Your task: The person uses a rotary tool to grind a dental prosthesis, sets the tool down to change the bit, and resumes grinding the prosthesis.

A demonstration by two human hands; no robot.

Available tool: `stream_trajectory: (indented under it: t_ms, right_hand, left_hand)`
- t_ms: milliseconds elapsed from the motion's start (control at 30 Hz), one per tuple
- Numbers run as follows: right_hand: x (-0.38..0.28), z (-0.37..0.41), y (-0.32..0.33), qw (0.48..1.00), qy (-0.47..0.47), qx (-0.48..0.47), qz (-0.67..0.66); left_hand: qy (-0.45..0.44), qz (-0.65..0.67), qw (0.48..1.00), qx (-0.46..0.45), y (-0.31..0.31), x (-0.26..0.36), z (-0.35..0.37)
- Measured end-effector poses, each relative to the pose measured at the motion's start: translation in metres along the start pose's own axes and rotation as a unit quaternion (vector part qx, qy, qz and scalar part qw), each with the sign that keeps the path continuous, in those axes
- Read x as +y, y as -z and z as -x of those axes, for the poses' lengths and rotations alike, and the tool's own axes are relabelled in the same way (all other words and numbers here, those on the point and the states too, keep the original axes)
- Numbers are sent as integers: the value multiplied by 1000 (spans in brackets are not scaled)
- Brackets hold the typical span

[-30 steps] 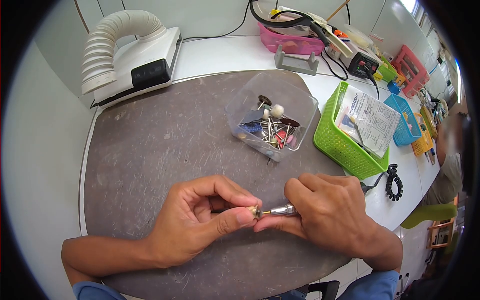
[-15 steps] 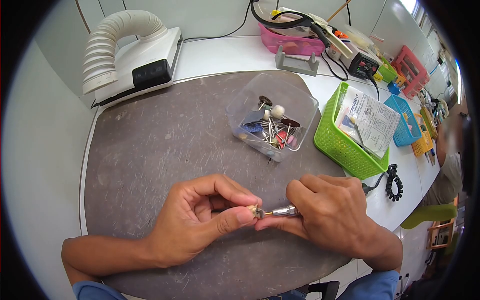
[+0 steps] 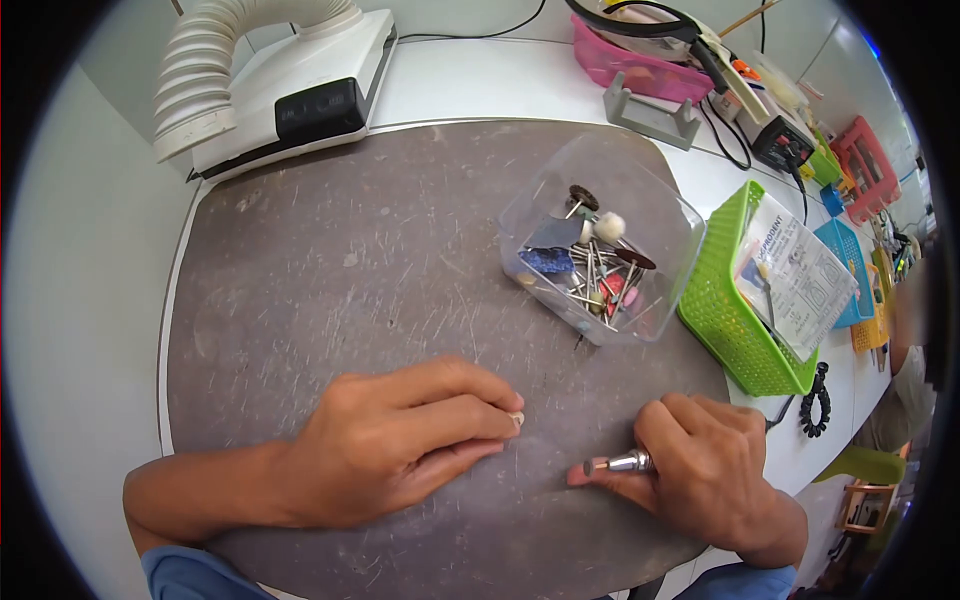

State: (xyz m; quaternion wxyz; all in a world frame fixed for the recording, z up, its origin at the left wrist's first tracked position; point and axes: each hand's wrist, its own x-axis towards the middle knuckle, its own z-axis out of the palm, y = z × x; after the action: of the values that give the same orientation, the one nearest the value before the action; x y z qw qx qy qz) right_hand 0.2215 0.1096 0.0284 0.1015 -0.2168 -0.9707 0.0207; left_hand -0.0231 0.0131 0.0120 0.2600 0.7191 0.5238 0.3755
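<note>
My left hand (image 3: 405,435) is closed over the middle of the brown mat, its fingertips pinching a small cream-coloured tooth-like piece (image 3: 517,418) that is mostly hidden. To the right, my right hand (image 3: 705,465) wraps around a rotary handpiece (image 3: 632,461) with a silver nose pointing left. A small dark round tip (image 3: 590,467) sits at its end, beside my outstretched thumb. The tip and the tooth-like piece are apart. Behind the hands stands a clear plastic box (image 3: 665,290) of mounted burs, discs and polishing wheels.
A green basket (image 3: 715,325) holding a printed packet (image 3: 805,265) stands at the right. White equipment with a ribbed hose (image 3: 190,90) is at the back left. A grey stand (image 3: 650,120) and a pink basket (image 3: 630,70) are farther back. A coiled cord (image 3: 817,402) lies beside the green basket.
My right hand has drawn the handpiece right and down, away from the tooth-like piece. My left hand has turned palm-down around the piece. The view has shifted, so the background moved.
</note>
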Motion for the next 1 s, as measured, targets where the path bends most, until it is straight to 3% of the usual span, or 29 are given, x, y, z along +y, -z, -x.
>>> stream_trajectory:
  t_ms: [133,267,333,367,433,467,533,567,600,633,700,733,800,867,933,967,1000]
  right_hand:
    - [1,2,0,999,2,-25,-24]
    - [-3,0,8,997,-27,-58,-49]
    - [-2,-1,13,989,-48,-60,-126]
    - [-2,-2,15,989,-47,-60,-125]
    - [-2,-2,21,990,-40,-8,-133]
    - [-2,-2,24,991,-38,-7,-131]
    - [-3,-2,32,988,-29,39,-144]
    - [-3,1,36,983,-39,33,-179]
    - [-5,2,40,983,-39,34,-174]
    - [-8,2,45,966,-63,22,-250]
    - [-17,-1,52,919,-105,15,-379]
    - [-23,-3,53,923,-101,18,-371]
    - [-31,-6,52,839,-133,22,-527]
    - [-28,-8,52,856,-141,12,-497]
    - [-21,-10,49,920,-86,-13,-381]
    - [-13,-8,48,923,-88,-64,-370]
    - [-12,-7,52,925,-88,-62,-364]
  left_hand:
    - [-48,-68,996,36,-1,-5,-4]
    - [-36,-84,995,41,-1,-2,-8]
    - [-53,-32,984,168,-8,-3,-8]
    - [-53,-32,984,169,-6,-4,-2]
    - [-130,-6,990,47,3,-6,13]
    - [-131,-8,990,49,-1,-4,16]
    - [-157,125,971,-128,-15,5,23]
    - [-162,125,971,-127,-25,16,25]
    - [-76,165,976,-120,-37,29,25]
    - [10,205,972,-112,-49,40,23]
    - [19,267,961,-76,-70,51,12]
    - [31,324,945,-44,-79,55,5]
    - [38,374,926,-49,-93,59,-8]
    - [44,424,902,-62,-105,50,-11]
    - [49,516,852,-74,-118,36,-11]
    - [41,515,853,-78,-111,38,-12]
    - [79,502,849,-143,-101,37,-10]
